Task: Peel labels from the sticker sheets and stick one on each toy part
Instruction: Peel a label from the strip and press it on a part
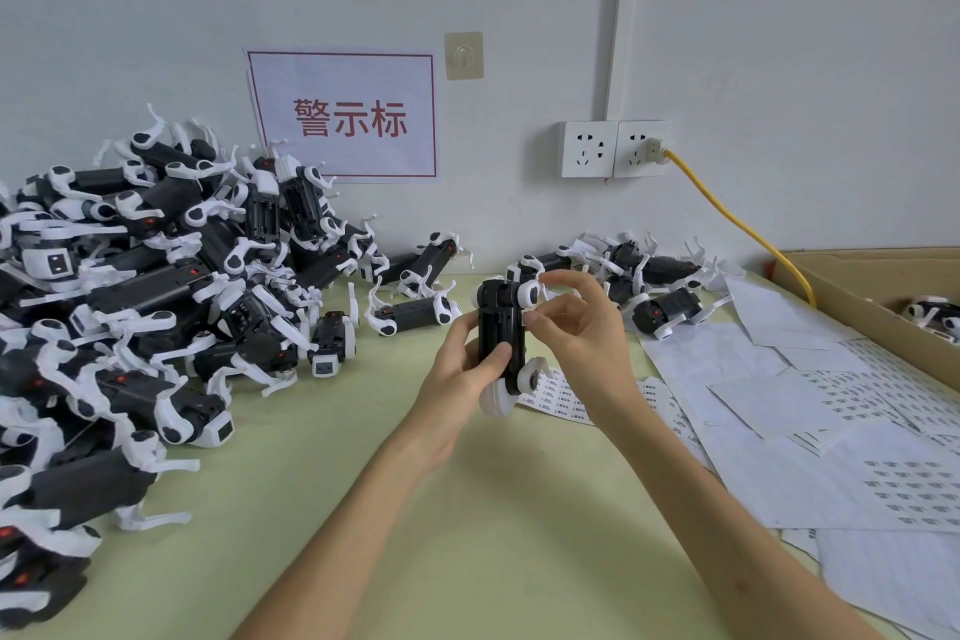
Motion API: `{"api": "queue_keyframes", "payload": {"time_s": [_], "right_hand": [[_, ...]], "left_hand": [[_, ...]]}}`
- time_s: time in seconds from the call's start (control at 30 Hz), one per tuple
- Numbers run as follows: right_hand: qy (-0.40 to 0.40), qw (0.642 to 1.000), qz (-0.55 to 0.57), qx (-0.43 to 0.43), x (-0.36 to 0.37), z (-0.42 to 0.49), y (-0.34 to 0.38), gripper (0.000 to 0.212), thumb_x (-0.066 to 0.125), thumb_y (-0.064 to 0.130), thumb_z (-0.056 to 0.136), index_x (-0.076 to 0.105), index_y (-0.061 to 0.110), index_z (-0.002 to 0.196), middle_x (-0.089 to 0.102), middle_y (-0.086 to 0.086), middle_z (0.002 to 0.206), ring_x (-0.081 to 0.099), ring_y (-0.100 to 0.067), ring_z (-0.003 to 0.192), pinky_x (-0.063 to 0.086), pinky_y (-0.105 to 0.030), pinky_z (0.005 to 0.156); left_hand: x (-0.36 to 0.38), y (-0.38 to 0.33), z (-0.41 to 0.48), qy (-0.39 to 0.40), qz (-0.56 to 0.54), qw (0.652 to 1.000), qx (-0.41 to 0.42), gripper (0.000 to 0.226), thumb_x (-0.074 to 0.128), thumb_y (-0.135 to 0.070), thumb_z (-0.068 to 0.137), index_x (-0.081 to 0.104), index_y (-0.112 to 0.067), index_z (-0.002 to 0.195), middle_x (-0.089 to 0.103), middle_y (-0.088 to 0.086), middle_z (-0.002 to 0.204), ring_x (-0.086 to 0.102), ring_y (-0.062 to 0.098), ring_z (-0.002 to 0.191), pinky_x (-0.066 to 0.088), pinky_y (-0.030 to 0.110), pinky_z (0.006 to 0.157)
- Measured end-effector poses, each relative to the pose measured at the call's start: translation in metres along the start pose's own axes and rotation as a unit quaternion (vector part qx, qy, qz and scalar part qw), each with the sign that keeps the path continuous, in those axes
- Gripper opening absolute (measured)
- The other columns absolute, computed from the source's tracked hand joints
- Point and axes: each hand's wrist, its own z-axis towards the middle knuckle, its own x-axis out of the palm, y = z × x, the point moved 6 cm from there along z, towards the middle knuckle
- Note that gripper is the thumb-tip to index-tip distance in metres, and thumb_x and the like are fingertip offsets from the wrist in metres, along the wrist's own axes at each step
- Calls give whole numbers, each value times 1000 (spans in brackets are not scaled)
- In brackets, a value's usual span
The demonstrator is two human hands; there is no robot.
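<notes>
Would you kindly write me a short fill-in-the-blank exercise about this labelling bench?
The left hand grips one black-and-white plastic toy part; the heap of others lies to its ____.
The yellow cable enters the ____ white wall socket.
The white wall sign has characters printed in ____.
Missing: left, right, red.

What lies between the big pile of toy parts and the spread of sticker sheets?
Head view: the left hand gripping one black toy part, the right hand pinching its edge, over the green table.
</notes>
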Motion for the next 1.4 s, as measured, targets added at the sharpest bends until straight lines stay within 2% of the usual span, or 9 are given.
{"api": "queue_keyframes", "payload": {"time_s": [0.33, 0.57, 0.8, 0.87, 0.97, 1.03, 1.17, 1.27, 1.4], "right_hand": [[-5, 1000, -1, 1, 0, 1, -1, 32, 71, 1, 89, 63, 19, 113, 69, -1, 71, 62, -11, 68, 49, -14, 68], [-6, 1000, 0, 11, -1, 1, -5, 32, 75, 2, 87, 63, 20, 111, 66, 6, 64, 62, -9, 65, 48, -13, 67], [-11, 1000, -2, 16, -2, 3, -6, 31, 80, 10, 85, 62, 23, 106, 65, 5, 62, 61, -14, 64, 48, -14, 65], [-14, 1000, -2, 19, -3, 3, -7, 30, 81, 13, 85, 62, 24, 105, 62, 4, 59, 58, -17, 63, 47, -16, 63], [-12, 999, -8, 28, -2, 3, -8, 22, 80, 17, 87, 61, 18, 97, 61, -7, 63, 58, -20, 64, 47, -22, 61], [0, 1000, -14, 24, 2, 2, -8, 17, 76, 18, 91, 61, 11, 87, 63, 1, 61, 60, -13, 61, 47, -20, 59], [21, 998, 12, 49, 8, 1, -12, 26, 54, 19, 104, 65, 0, 91, 62, 6, 61, 58, -6, 62, 46, -12, 63], [40, 997, 19, 57, 10, 1, -11, 33, 56, 26, 104, 62, -3, 87, 57, 4, 63, 53, -7, 63, 44, -13, 64], [64, 995, 35, 72, 14, -2, -11, 33, 62, 28, 102, 56, 13, 73, 53, 15, 59, 50, -1, 57, 41, -10, 57]], "left_hand": [[0, 2, 3, -2, 17, 1000, 6, 35, 55, -12, 105, 51, -26, 137, 74, 5, 120, 67, 23, 118, 41, 49, 116], [-2, 0, 2, 4, 9, 1000, 6, 37, 55, -11, 105, 51, -25, 138, 73, 7, 124, 66, 24, 121, 40, 50, 116], [-2, -6, -2, 15, -1, 1000, 11, 36, 54, -10, 105, 52, -24, 138, 72, 9, 124, 66, 23, 120, 42, 46, 115], [-1, -6, -2, 18, -8, 1000, 12, 35, 54, -10, 105, 52, -23, 138, 72, 8, 124, 67, 23, 119, 44, 42, 113], [0, -6, -1, 28, -57, 998, 2, 35, 53, -9, 104, 54, -19, 137, 72, 9, 121, 68, 21, 113, 48, 35, 101], [2, -6, 0, 38, -105, 994, -9, 35, 52, -10, 104, 54, -15, 138, 70, 12, 121, 68, 22, 113, 48, 34, 97], [2, -8, 0, 56, -143, 988, -12, 39, 51, -15, 104, 50, -10, 142, 65, 20, 136, 61, 33, 129, 44, 43, 108], [2, -9, -1, 57, -138, 989, -10, 40, 51, -14, 103, 52, -9, 143, 61, 22, 140, 56, 37, 134, 41, 46, 112], [5, -10, -2, 81, -155, 985, -14, 42, 55, -16, 102, 54, -13, 144, 57, 21, 146, 53, 35, 138, 40, 45, 113]]}}
